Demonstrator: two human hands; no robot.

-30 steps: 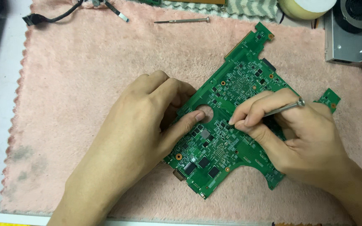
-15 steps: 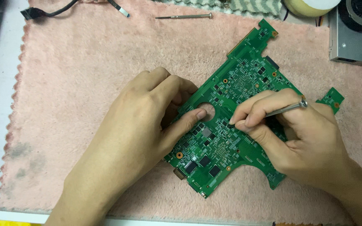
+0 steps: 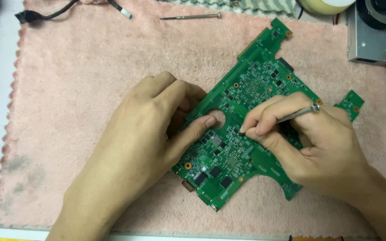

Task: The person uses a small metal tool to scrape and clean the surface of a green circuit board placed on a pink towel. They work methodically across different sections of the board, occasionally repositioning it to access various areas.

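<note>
A green circuit board (image 3: 255,85) lies diagonally on a pink fuzzy mat (image 3: 90,71). My left hand (image 3: 143,143) rests on the board's left edge, thumb tip pressed beside a round hole in the board. My right hand (image 3: 318,147) holds a thin metal screwdriver (image 3: 298,114) like a pen, its tip touching the board just right of that hole. The fingers hide the tool's tip and part of the board's right side.
A second slim screwdriver (image 3: 190,17) lies on the mat at the top. A black cable (image 3: 45,15) sits at the top left. A metal fan housing (image 3: 376,31) and a yellowish round object (image 3: 324,5) stand at the top right.
Both hands stay on the board in the same grip. The view has shifted slightly downward and left; the screwdriver tip remains at the same spot.
</note>
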